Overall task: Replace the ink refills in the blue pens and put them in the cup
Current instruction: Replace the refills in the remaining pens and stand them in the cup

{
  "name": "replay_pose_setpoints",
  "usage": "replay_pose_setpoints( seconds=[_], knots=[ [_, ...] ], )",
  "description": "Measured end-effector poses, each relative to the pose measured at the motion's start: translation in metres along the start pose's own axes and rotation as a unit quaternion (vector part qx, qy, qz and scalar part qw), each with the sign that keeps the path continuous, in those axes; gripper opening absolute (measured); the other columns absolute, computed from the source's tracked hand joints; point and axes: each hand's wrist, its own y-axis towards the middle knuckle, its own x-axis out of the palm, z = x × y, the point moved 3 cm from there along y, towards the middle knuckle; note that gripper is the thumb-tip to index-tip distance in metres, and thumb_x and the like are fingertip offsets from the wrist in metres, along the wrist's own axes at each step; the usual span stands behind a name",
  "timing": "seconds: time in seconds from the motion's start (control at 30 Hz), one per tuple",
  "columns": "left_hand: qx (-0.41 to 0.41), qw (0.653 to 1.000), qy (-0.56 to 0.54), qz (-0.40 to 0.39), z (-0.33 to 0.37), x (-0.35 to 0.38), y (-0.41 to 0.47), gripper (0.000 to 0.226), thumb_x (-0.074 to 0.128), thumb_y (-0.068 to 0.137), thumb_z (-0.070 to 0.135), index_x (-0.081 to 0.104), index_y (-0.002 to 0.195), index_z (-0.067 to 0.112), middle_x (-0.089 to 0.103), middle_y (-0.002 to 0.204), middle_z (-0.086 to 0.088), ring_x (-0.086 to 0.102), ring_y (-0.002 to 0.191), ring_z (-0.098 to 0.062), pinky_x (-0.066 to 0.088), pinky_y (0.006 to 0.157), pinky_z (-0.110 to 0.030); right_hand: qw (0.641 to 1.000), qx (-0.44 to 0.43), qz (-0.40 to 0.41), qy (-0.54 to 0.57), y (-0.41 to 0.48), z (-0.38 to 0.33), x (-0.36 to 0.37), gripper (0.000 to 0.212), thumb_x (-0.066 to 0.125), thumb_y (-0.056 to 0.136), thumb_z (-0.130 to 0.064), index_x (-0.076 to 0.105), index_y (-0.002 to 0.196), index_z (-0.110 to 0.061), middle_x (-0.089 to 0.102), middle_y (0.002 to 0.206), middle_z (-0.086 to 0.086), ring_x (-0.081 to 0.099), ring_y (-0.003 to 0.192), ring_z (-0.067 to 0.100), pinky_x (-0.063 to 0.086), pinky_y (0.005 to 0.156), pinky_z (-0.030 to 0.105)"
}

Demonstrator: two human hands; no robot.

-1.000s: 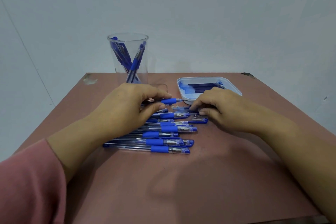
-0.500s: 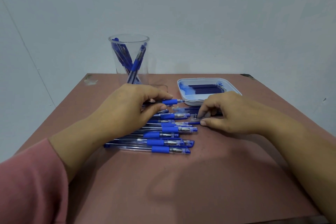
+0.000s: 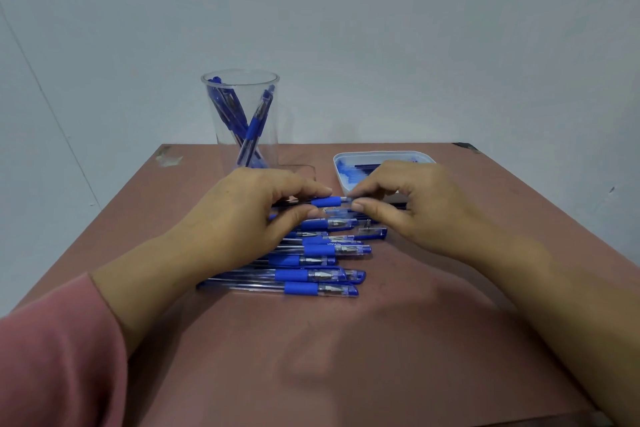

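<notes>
The gripped pen (image 3: 325, 201) has a blue sleeve on a clear barrel. Nearer than the grip lie clear pens (image 3: 311, 276) with blue sleeves and caps. Beyond it, left, a clear cup (image 3: 240, 71) holds blue pens (image 3: 254, 128); right, a white tray (image 3: 381, 153) holds dark-blue refills (image 3: 367, 166). The table (image 3: 381, 340) is reddish-brown.

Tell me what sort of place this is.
Probably a bare indoor workstation set up for a small hand task: a plain brown table against a blank pale wall, with a row of pens, a clear cup and a tray of refills.
</notes>
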Motion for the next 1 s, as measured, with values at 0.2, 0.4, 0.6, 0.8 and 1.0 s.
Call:
replay_pose_setpoints(
  seconds=[0.2,0.4,0.6,0.8,1.0],
  knots=[
    [-0.012,1.000,0.022,-0.009,-0.003,0.000,0.000,0.029,0.065,0.085,0.036,0.067,0.113,0.043,0.057,0.084,0.039,0.060,0.086,0.007,0.044,0.069,-0.005,0.999,0.033,-0.006,0.003,-0.005,0.009,-0.017,0.017,0.073,0.082,-0.010,0.070,0.096,-0.019,0.066,0.088,-0.016,0.061,0.086,0.005,0.045,0.078,0.012],
    [-0.011,1.000,0.018,-0.009,-0.002,0.000,0.000,0.028,0.066,0.085,0.036,0.068,0.112,0.043,0.060,0.081,0.035,0.059,0.083,0.006,0.044,0.067,-0.007,0.996,0.036,-0.025,0.072,-0.002,0.001,-0.005,0.021,0.071,0.085,-0.013,0.070,0.097,-0.030,0.068,0.089,-0.023,0.064,0.087,-0.006,0.045,0.077,0.007],
    [-0.004,1.000,0.024,-0.006,-0.002,-0.001,0.000,0.030,0.064,0.085,0.036,0.067,0.114,0.041,0.055,0.081,0.038,0.058,0.086,0.006,0.042,0.071,-0.004,0.998,0.038,-0.001,0.050,-0.005,0.007,-0.015,0.019,0.073,0.082,-0.011,0.071,0.096,-0.025,0.068,0.087,-0.017,0.064,0.085,0.004,0.048,0.079,0.012],
    [-0.002,1.000,0.025,-0.008,-0.003,-0.001,0.000,0.029,0.064,0.085,0.038,0.067,0.114,0.041,0.058,0.084,0.036,0.059,0.085,0.007,0.042,0.071,-0.004,0.998,0.027,-0.009,0.052,-0.002,0.004,-0.005,0.021,0.071,0.085,-0.012,0.072,0.098,-0.030,0.067,0.089,-0.022,0.064,0.087,-0.002,0.049,0.077,0.013],
    [-0.005,1.000,0.018,-0.005,-0.002,0.001,-0.001,0.028,0.065,0.085,0.036,0.068,0.113,0.041,0.057,0.081,0.036,0.057,0.083,0.009,0.040,0.067,-0.003,0.999,0.018,-0.020,0.035,-0.003,0.008,-0.012,0.023,0.074,0.082,-0.015,0.072,0.099,-0.031,0.067,0.088,-0.022,0.065,0.084,0.002,0.049,0.078,0.015]
  ],
)
